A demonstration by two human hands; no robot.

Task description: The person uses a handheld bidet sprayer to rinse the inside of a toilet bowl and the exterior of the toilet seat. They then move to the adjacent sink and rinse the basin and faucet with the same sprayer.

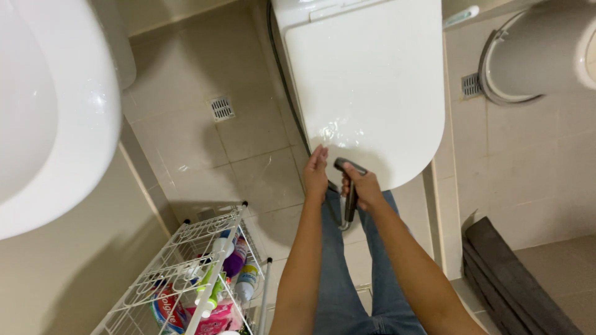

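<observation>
Dark grey handheld bidet sprayer (349, 186) is in the right hand (365, 189), with the grip clenched around its handle and its head pointing toward 12 o'clock. It sits just at the front edge of the closed, glossy white toilet lid (372, 80), a little right of the picture's middle. A thin hose goes down from the handle toward 6 o'clock, between the legs in blue jeans (347, 279).

Left hand (316, 170) is at 9 o'clock of the sprayer, just beside it. Its fingers are together and nearly straight, the grip released, and the fingertips touch the front rim of the lid. Some water drops shine on the lid near both hands.

At 7 o'clock stands a white wire rack (186, 267) holding colourful bottles and tubes. At 9 o'clock is the rounded white ceramic sink (56, 111). A square metal floor drain (221, 108) lies in the beige tiles at 11 o'clock. A dark grey mat (515, 279) is at 4 o'clock.
</observation>
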